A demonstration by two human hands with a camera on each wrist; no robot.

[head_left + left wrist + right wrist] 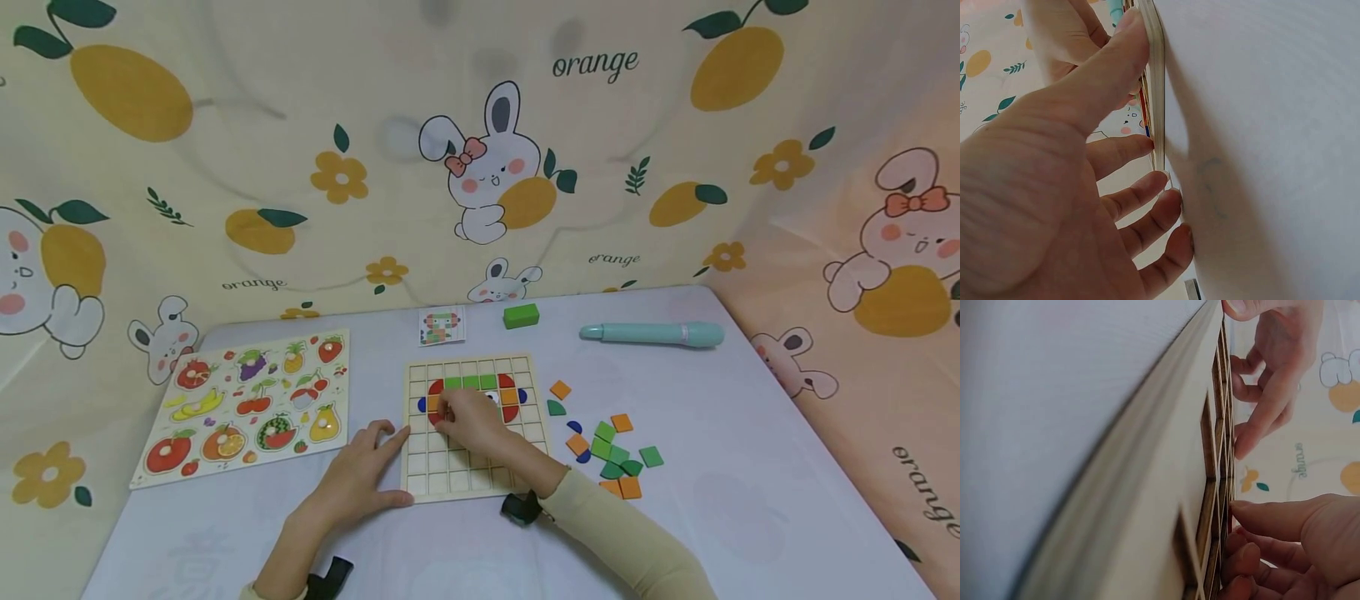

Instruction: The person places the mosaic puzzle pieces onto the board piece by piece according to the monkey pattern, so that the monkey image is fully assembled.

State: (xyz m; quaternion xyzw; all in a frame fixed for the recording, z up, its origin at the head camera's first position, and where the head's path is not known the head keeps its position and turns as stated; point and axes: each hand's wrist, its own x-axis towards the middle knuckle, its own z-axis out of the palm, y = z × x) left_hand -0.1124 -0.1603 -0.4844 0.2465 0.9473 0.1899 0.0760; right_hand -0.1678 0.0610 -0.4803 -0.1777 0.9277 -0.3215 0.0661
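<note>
While left hand (358,477) is touching left edge of grid board (438,462) with fingers spread wide, right hand (476,423) is reaching over its upper-left part, fingertips gathered narrow; whether they are pinching anything, cannot tell. Board is lying between fruit board (258,407) and loose coloured pieces (620,454).

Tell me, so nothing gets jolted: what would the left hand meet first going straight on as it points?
The pale wooden grid board; the left hand appears to touch its left edge, so contact would be immediate, though depth is unclear.
</note>
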